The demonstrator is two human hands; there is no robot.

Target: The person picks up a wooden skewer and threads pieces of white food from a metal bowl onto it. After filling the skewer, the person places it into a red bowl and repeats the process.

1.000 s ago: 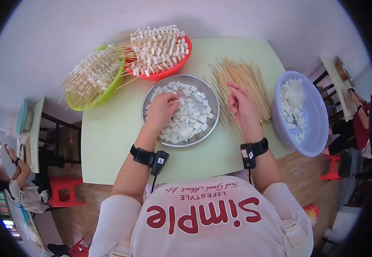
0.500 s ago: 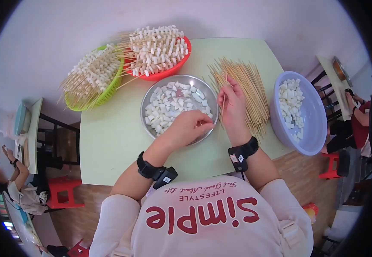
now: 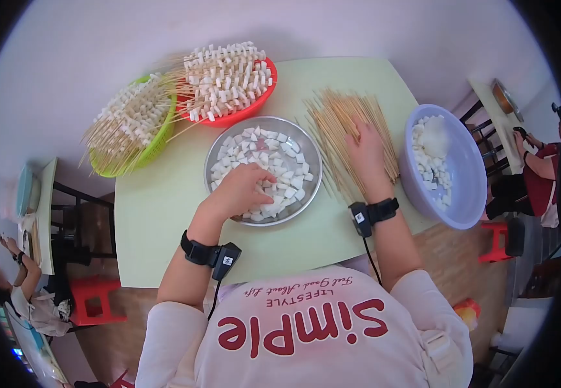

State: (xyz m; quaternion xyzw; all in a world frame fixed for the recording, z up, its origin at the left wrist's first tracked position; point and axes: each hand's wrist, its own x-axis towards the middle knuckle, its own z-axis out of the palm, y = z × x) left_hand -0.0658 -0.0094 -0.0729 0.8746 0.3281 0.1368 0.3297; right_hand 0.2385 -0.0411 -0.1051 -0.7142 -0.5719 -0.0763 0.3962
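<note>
My left hand point(image 3: 242, 191) is over the round metal bowl point(image 3: 317, 174), fingers apart and reaching down among the white cubes point(image 3: 291, 176) inside it. No cube shows between its fingers; the fingertips are partly hidden. On the right, my right hand point(image 3: 366, 155) rests on the spread pile of bamboo skewers point(image 3: 333, 119). Its fingers are bent and pinched at the skewers, with some tips hidden among them.
A red basket point(image 3: 245, 116) and a green basket point(image 3: 158, 152) hold skewers threaded with white pieces. To the right is a lavender basin point(image 3: 471, 174) with more white cubes and a pale, blurry patch. Other people sit at tables on both sides, near red stools point(image 3: 93, 301).
My left hand moved left, deeper over the metal bowl, and its fingers spread. My right hand, which held a skewer upright beside the bowl, shifted right onto the skewer pile.
</note>
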